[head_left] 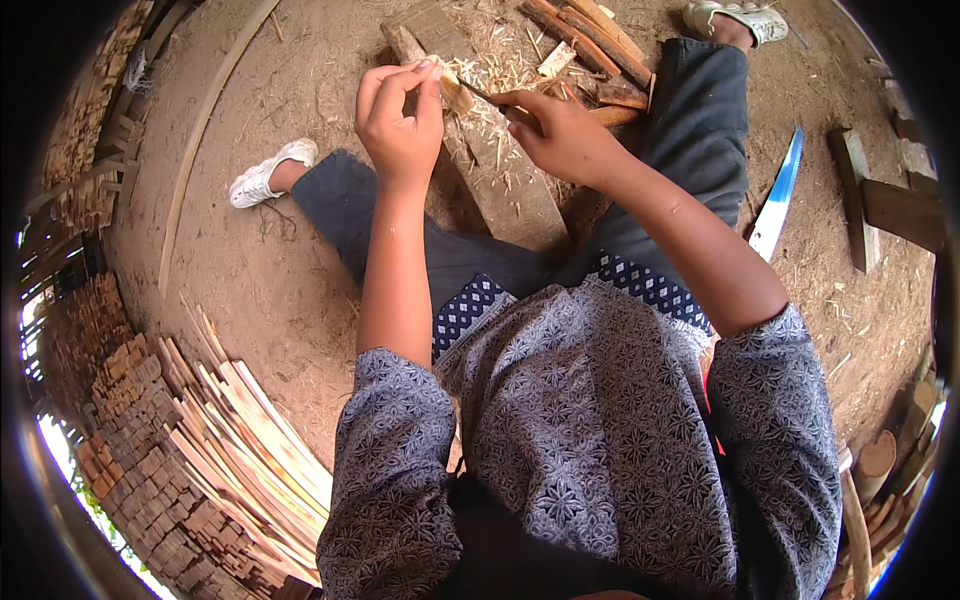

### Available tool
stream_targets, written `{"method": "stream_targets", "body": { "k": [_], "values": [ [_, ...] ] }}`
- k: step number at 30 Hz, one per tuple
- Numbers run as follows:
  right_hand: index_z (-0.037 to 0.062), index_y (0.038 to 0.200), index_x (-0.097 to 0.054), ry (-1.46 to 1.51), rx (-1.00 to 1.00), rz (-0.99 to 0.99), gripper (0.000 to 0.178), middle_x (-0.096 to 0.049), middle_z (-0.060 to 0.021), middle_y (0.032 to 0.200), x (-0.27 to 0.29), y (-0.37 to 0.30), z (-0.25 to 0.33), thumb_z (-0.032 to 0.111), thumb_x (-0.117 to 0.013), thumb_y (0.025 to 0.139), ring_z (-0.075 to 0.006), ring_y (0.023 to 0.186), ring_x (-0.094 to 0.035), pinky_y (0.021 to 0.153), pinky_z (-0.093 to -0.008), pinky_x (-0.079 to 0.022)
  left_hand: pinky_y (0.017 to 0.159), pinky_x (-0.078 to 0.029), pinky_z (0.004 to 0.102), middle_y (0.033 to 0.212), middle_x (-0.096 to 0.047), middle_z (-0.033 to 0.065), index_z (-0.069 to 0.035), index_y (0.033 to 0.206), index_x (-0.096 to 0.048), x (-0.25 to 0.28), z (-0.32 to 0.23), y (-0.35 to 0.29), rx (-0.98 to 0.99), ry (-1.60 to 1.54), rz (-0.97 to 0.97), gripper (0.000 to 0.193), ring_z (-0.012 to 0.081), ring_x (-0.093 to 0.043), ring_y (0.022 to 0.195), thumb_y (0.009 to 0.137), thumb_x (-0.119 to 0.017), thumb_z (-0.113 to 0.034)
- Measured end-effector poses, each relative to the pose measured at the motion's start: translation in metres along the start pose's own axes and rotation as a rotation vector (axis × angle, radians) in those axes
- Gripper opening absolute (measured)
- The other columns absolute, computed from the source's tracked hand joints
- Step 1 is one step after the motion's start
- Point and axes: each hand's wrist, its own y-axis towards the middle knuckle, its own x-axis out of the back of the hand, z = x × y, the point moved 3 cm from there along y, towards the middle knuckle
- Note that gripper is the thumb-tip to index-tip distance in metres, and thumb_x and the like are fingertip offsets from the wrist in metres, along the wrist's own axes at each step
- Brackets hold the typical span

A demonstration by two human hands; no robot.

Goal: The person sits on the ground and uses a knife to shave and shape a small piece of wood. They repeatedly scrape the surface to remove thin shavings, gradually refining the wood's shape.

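My left hand [403, 118] is closed in a pinch, thumb and fingertips together on a small pale piece of wood [450, 84], partly hidden by the fingers. My right hand [572, 138] is wrapped round the handle of a small knife [480, 94]. The knife's dark, thin blade points left, its tip close to the wood. Below both hands a wooden plank [515, 205] lies on the ground between my spread legs, with pale shavings [492, 72] scattered over and past it.
Brown wooden sticks [585, 40] lie beyond my right hand. A handsaw with a blue-and-white blade [777, 200] rests right of my leg, near wooden blocks [853, 195]. Long pale strips [250, 440] and stacked wood pieces [150, 490] fill the lower left. A thin pole [205, 125] lies on the dirt ground.
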Motion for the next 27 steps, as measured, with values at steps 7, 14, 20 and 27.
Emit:
{"method": "stream_targets", "body": {
  "k": [7,14,20,27],
  "values": [
    [0.0124,0.144,-0.058,0.567,-0.408,0.233,0.041,-0.067,-0.0062,0.088,0.006,0.007,-0.008,0.022,-0.058,0.105,-0.0145,0.073,-0.061,0.073,-0.0324,-0.052,0.067,-0.060,0.0278,0.096,-0.067,0.0112,0.002,0.092,-0.071,0.006,0.012,0.000,0.104,-0.119,-0.078,0.009,0.0192,-0.071,0.085,0.086,-0.077,0.005],
    [0.0083,0.138,-0.060,0.170,0.182,-0.278,0.039,-0.073,-0.0214,0.098,0.017,-0.010,0.074,0.018,-0.056,0.101,-0.0378,0.087,-0.071,0.078,-0.0464,-0.056,0.067,-0.059,0.0286,0.097,-0.067,0.0115,0.002,0.093,-0.070,0.009,0.014,-0.005,0.089,-0.108,-0.095,0.010,0.0206,-0.071,0.086,0.086,-0.077,0.005],
    [0.0144,0.142,-0.055,-0.091,0.020,-0.015,0.040,-0.071,-0.0249,0.094,-0.018,0.004,-0.011,0.023,-0.050,0.103,-0.0417,0.087,-0.070,0.079,-0.0509,-0.056,0.071,-0.060,0.0303,0.096,-0.067,0.0123,0.002,0.092,-0.070,0.003,0.007,-0.005,0.086,-0.067,-0.046,0.008,0.0222,-0.072,0.089,0.087,-0.076,0.004],
    [0.0238,0.146,-0.054,0.686,-0.597,0.309,0.037,-0.047,0.0057,0.073,0.006,-0.006,0.010,0.029,-0.050,0.109,-0.0056,0.058,-0.038,0.056,-0.0235,-0.036,0.086,-0.064,0.0317,0.107,-0.063,0.0130,0.007,0.098,-0.067,0.004,0.008,-0.002,0.113,-0.098,-0.009,0.008,0.0225,-0.072,0.100,0.094,-0.071,0.003]
  ]
}}
